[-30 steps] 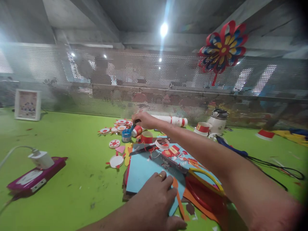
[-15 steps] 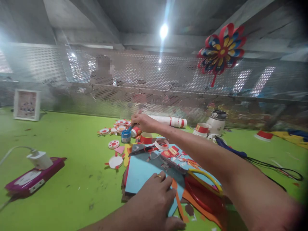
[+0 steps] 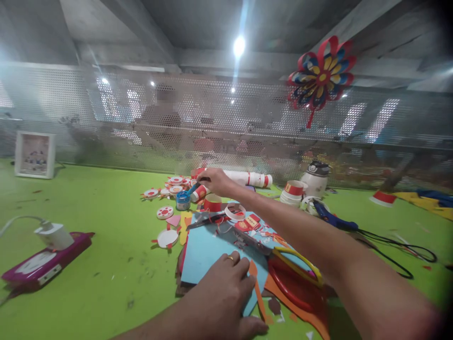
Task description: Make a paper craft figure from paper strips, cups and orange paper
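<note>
My right hand reaches far forward, its fingers closed on a dark-handled paintbrush with a blue lower end. That end meets the rim of a small jar of blue paint. My left hand lies with fingers apart on a stack of light blue sheets, touching an orange paper strip. Large scissors with a red and yellow handle lie between my arms, blades over the sheets. Red and white paper scraps and a white ring lie beyond the left hand.
Paper discs with red tabs lie left of the sheets. A purple power strip with a plugged-in charger sits at left. At right are stacked paper cups, a blue glue gun with its cable, and a kettle-like container.
The view has shifted slightly, so most things sit a little further left. My right hand still holds the brush at the jar, and my left hand stays on the sheets.
</note>
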A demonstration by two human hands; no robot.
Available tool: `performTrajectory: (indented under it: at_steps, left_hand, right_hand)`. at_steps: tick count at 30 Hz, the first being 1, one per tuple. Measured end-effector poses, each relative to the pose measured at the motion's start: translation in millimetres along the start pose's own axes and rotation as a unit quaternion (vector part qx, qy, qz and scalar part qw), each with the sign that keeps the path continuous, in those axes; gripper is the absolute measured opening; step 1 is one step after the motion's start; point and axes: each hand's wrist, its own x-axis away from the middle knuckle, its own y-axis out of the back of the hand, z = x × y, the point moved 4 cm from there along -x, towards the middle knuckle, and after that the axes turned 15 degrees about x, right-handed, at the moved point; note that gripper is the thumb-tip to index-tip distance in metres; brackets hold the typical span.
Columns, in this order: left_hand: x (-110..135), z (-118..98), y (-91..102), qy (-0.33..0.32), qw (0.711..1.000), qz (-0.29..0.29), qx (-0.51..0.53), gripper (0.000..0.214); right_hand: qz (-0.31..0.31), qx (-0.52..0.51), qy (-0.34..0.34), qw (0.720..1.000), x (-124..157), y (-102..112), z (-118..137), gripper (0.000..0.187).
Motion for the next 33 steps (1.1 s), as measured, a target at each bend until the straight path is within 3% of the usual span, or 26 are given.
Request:
performTrajectory:
  at_steps: [6,19,27,33]
  left_hand:
    - [0.1,1.0,-0.4,-0.005,1.000,0.005,-0.010,0.051]
    - [0.6,6.5,-5.0,-0.011,1.000,0.002,-0.015,0.054]
    - [-0.3,10.2,-8.1,-0.027,0.999,0.000,-0.033,0.057]
    - [0.1,9.1,-7.5,-0.025,0.999,-0.001,-0.028,0.055]
  right_hand:
    - [-0.017,-0.022,-0.128,0.991,1.6,-21.2,-8.3,0.019]
    - [-0.018,-0.035,-0.234,0.971,7.4,-6.9,-27.1,0.023]
    - [-0.025,-0.031,-0.145,0.989,4.0,-17.6,-11.0,0.016]
    - [-0.016,-0.028,-0.046,0.998,4.8,-8.7,-10.8,0.016]
